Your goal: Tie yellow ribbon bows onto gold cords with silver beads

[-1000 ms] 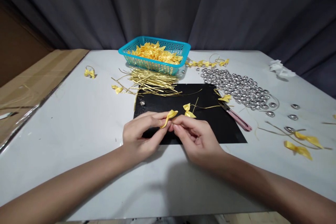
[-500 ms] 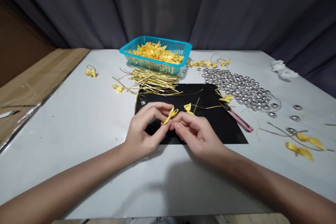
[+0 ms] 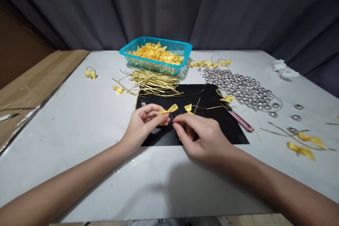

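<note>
My left hand (image 3: 143,125) pinches a small yellow ribbon bow (image 3: 168,109) above the near part of a black mat (image 3: 212,120). A thin wire runs down from the bow to the pinched fingertips of my right hand (image 3: 201,136). Both hands hover just over the mat's front edge. A second yellow bow (image 3: 188,108) with a gold wire lies on the mat just beyond my right hand.
A teal basket (image 3: 156,64) of yellow bows stands at the back. Gold wire ties (image 3: 153,81) are heaped in front of it. Silver beads (image 3: 242,90) spread at the right, beside a pink-handled cutter (image 3: 239,119). Loose bows (image 3: 304,144) lie at right; cardboard (image 3: 31,81) at left.
My left hand has turned the bow from hanging tilted to lying level and raised it a little. My right hand slid back slightly, pinching lower on the wire.
</note>
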Available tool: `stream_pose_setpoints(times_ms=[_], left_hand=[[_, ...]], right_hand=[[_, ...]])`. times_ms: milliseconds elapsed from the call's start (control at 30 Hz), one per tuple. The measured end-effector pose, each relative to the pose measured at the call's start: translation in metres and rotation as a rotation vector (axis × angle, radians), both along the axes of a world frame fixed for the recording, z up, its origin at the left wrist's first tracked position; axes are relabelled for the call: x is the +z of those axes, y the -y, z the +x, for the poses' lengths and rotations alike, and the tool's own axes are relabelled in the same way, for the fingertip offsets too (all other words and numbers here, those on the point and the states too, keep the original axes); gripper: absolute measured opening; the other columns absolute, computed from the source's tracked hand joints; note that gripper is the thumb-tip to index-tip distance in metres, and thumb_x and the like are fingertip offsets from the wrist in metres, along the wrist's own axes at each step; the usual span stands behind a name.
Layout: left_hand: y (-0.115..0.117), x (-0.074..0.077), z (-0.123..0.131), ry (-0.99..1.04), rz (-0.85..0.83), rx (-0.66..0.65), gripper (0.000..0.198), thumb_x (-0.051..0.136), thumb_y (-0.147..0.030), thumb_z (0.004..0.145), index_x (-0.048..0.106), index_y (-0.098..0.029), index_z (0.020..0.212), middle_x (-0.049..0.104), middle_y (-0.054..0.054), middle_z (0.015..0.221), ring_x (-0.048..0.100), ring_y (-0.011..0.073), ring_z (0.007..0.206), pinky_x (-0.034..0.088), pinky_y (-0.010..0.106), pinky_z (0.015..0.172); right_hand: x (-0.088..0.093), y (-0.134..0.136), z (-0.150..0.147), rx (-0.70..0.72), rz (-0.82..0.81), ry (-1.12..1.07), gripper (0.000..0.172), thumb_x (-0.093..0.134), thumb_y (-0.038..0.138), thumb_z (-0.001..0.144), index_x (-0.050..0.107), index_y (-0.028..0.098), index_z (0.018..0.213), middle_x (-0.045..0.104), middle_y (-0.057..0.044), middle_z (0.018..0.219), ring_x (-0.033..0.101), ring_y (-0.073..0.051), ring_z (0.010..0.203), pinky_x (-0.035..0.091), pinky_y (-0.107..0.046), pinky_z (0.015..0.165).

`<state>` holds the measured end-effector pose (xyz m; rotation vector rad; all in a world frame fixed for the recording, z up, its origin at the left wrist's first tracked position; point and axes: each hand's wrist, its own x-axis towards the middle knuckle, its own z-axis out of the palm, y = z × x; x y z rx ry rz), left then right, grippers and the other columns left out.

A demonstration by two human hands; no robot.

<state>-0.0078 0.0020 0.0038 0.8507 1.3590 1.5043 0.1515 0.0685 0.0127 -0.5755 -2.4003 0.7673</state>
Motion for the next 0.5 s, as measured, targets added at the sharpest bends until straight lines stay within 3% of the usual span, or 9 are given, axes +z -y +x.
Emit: stream_pose_setpoints(times_ms=[167,233,367,500], left_hand=[[-0.002,0.001,0.002,-0.012,-0.054,0.023,0.019,0.077,-0.030,0.064,0.067,-0.016,0.073,0.070,0.001,0.068,0.065,0.0131,0.064,0.053,0.024,0.066],[-0.002,0.001,0.004,-0.065,-0.055,0.025,0.016,0.075,-0.030,0.067,0.068,-0.016,0.074,0.070,0.001,0.069,0.065,0.0136,0.066,0.053,0.025,0.067],[0.001,0.000,0.006,-0.227,0.008,0.028,0.010,0.069,-0.027,0.074,0.068,-0.018,0.076,0.071,0.001,0.073,0.065,0.0138,0.069,0.052,0.023,0.066],[0.007,-0.002,0.009,-0.445,0.108,0.006,0.007,0.062,-0.022,0.080,0.067,-0.017,0.082,0.071,0.001,0.082,0.065,0.0120,0.072,0.051,0.020,0.067]], right_hand=[[0.006,0.000,-0.009,-0.045,-0.891,0.070,0.015,0.047,0.024,0.086,0.054,0.015,0.077,0.062,-0.002,0.068,0.041,-0.004,0.036,0.039,-0.019,0.037],[0.008,0.000,-0.012,-0.036,-1.087,0.041,0.014,0.046,0.023,0.087,0.053,0.014,0.078,0.062,-0.002,0.071,0.041,-0.003,0.035,0.045,-0.020,0.038],[0.005,0.002,-0.013,-0.068,-1.132,-0.074,0.010,0.049,0.020,0.085,0.053,0.015,0.078,0.052,0.005,0.059,0.042,-0.003,0.036,0.047,-0.018,0.039],[0.002,0.004,-0.013,-0.089,-1.058,-0.143,0.015,0.051,0.022,0.085,0.049,0.015,0.072,0.044,0.008,0.055,0.038,-0.001,0.032,0.033,-0.013,0.032]])
